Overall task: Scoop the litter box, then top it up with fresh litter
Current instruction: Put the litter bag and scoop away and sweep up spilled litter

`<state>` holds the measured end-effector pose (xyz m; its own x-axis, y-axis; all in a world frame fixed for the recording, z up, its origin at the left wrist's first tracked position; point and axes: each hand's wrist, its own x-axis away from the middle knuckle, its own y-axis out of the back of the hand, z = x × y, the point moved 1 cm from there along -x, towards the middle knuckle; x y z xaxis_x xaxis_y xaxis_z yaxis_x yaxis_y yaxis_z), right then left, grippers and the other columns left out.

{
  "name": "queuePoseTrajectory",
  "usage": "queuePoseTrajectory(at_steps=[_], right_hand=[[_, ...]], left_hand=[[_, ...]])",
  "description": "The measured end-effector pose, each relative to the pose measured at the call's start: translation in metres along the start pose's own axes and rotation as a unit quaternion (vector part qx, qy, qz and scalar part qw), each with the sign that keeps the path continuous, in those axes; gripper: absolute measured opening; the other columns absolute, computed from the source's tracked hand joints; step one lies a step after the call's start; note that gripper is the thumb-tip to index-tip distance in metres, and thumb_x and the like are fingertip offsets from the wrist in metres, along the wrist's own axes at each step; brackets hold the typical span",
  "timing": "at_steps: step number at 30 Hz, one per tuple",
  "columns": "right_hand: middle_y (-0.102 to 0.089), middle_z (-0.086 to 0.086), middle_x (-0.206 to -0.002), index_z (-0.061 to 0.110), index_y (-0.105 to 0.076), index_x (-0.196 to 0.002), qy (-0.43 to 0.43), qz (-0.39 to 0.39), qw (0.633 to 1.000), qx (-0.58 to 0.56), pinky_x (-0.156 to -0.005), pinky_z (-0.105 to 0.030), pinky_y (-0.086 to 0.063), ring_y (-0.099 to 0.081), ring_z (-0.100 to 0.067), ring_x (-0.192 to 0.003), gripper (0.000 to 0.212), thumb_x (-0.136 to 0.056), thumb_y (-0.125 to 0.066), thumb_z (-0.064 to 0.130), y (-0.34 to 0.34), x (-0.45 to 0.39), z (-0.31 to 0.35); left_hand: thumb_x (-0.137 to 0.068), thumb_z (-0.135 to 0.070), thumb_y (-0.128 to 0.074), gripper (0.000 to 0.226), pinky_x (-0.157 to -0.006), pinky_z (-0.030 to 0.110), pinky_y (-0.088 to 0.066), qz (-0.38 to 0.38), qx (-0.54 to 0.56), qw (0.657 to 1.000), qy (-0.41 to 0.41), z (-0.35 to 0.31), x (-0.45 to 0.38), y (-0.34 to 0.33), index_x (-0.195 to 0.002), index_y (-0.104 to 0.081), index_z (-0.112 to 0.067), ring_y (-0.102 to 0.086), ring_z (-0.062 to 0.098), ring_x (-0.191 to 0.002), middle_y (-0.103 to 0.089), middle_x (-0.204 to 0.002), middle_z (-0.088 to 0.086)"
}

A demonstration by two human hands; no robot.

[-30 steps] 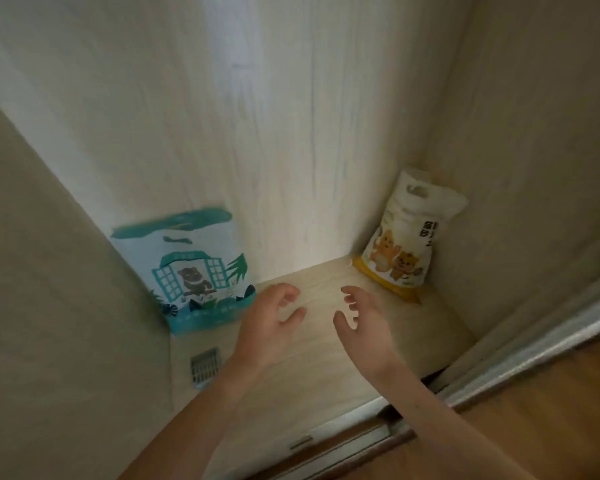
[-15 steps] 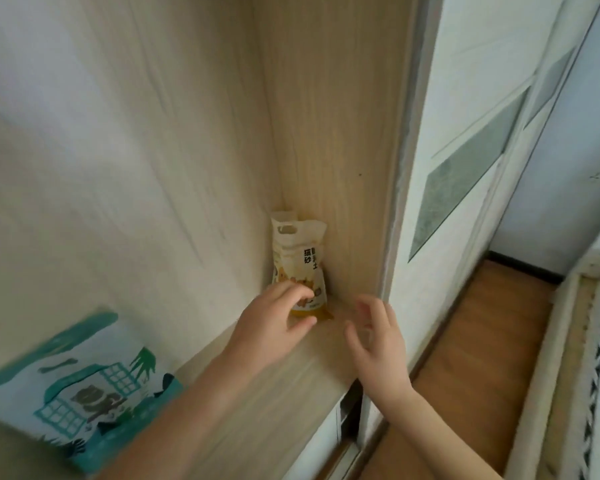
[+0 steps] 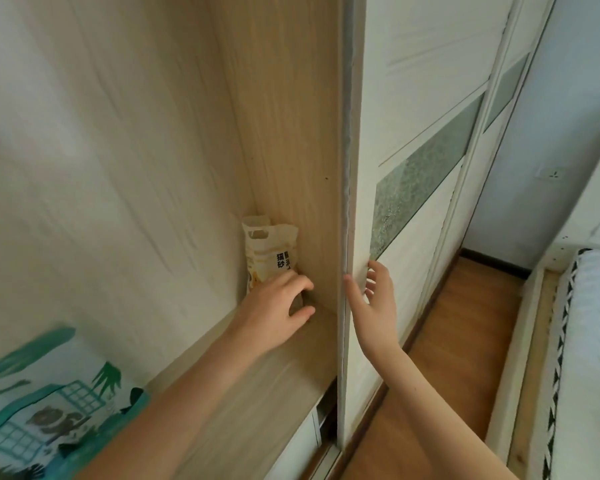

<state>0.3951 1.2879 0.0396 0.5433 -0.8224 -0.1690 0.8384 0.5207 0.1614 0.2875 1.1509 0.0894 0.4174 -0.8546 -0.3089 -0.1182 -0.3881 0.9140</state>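
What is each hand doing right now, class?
Left hand: fingers curled around the small cream-and-yellow cat litter bag.
Right hand: open, fingers spread against the white sliding wardrobe door.

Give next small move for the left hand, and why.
Probably close the left hand on the litter bag and draw it out: its fingers already curl at the bag's base in the corner, no clear grip yet. The right hand rests open on the door.
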Motion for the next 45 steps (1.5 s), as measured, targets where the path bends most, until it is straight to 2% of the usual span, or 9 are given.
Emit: queuePoseTrajectory(at_steps=[7,12,15,18,23,27,32,36,45], right_hand=[[-0.041,0.007,-0.119,0.036,-0.037,-0.126,0.006,-0.012,1.0,-0.001,-0.101,-0.045,-0.041,-0.046,-0.016,-0.115,0.044,-0.089,-0.056,0.051,-0.007,-0.001,-0.004],[-0.041,0.008,-0.112,0.035,-0.037,-0.124,0.015,-0.017,1.0,-0.002,-0.098,-0.048,-0.042,-0.046,-0.019,-0.112,0.044,-0.088,-0.054,0.052,-0.011,0.002,-0.006],[-0.041,0.004,-0.116,0.033,-0.036,-0.126,0.012,-0.009,1.0,-0.003,-0.097,-0.049,-0.043,-0.046,-0.019,-0.112,0.047,-0.087,-0.054,0.052,-0.012,0.009,-0.004],[-0.041,0.004,-0.116,0.033,-0.036,-0.125,0.018,0.004,1.0,-0.003,-0.097,-0.049,-0.042,-0.046,-0.02,-0.111,0.045,-0.088,-0.054,0.051,-0.013,0.019,-0.003],[-0.041,0.004,-0.116,0.032,-0.036,-0.126,0.018,0.024,1.0,-0.005,-0.097,-0.048,-0.042,-0.046,-0.019,-0.11,0.048,-0.087,-0.054,0.052,-0.02,0.044,0.002],[-0.041,0.004,-0.115,0.03,-0.036,-0.126,0.027,0.045,0.999,-0.008,-0.097,-0.048,-0.042,-0.044,-0.019,-0.111,0.047,-0.088,-0.055,0.05,-0.027,0.071,0.009],[-0.042,0.012,-0.107,0.038,-0.037,-0.116,0.037,0.06,0.997,-0.016,-0.095,-0.048,-0.044,-0.046,-0.019,-0.108,0.037,-0.087,-0.058,0.048,-0.037,0.111,0.019],[-0.041,0.021,-0.107,0.04,-0.037,-0.113,0.05,0.078,0.996,-0.019,-0.094,-0.049,-0.044,-0.045,-0.021,-0.109,0.036,-0.086,-0.059,0.05,-0.048,0.146,0.026],[-0.044,0.005,-0.109,0.03,-0.04,-0.122,0.052,0.111,0.992,-0.017,-0.097,-0.044,-0.042,-0.045,-0.02,-0.108,0.045,-0.087,-0.061,0.047,-0.073,0.232,0.047]], left_hand=[[-0.085,-0.037,-0.064,0.027,-0.076,0.023,-0.048,-0.034,0.005,0.996,0.086,0.021,0.025,-0.001,-0.109,-0.06,-0.025,-0.055,0.004,-0.098,-0.059,-0.107,-0.015],[-0.087,-0.038,-0.063,0.037,-0.083,0.018,-0.039,-0.029,-0.008,0.99,0.138,0.027,0.054,0.0,-0.12,-0.06,-0.021,-0.055,0.009,-0.108,-0.061,-0.119,-0.008],[-0.089,-0.047,-0.049,0.05,-0.092,0.026,-0.041,-0.009,-0.038,0.99,0.135,0.025,0.072,0.002,-0.129,-0.056,-0.018,-0.056,0.018,-0.115,-0.06,-0.126,-0.001],[-0.092,-0.051,-0.028,0.06,-0.104,0.026,-0.03,0.028,-0.095,0.986,0.137,0.022,0.091,0.003,-0.141,-0.044,-0.021,-0.045,0.02,-0.13,-0.051,-0.139,0.0],[-0.094,-0.049,-0.027,0.057,-0.107,0.031,-0.029,0.043,-0.142,0.976,0.159,0.016,0.127,0.007,-0.139,-0.045,-0.019,-0.046,0.023,-0.13,-0.051,-0.14,0.002],[-0.094,-0.052,-0.018,0.062,-0.11,0.029,-0.022,0.055,-0.137,0.971,0.191,0.013,0.161,0.014,-0.144,-0.038,-0.022,-0.037,0.02,-0.136,-0.043,-0.146,0.0],[-0.094,-0.047,-0.024,0.056,-0.1,0.032,-0.04,0.05,-0.128,0.967,0.213,0.005,0.208,0.03,-0.136,-0.049,-0.019,-0.05,0.018,-0.124,-0.054,-0.134,0.001],[-0.093,-0.049,-0.019,0.061,-0.101,0.033,-0.04,0.047,-0.122,0.963,0.236,-0.006,0.247,0.045,-0.136,-0.049,-0.017,-0.05,0.017,-0.124,-0.054,-0.134,0.0],[-0.092,-0.052,-0.014,0.063,-0.098,0.032,-0.042,0.044,-0.132,0.953,0.268,-0.015,0.33,0.07,-0.134,-0.049,-0.021,-0.049,0.014,-0.121,-0.054,-0.133,-0.003]])
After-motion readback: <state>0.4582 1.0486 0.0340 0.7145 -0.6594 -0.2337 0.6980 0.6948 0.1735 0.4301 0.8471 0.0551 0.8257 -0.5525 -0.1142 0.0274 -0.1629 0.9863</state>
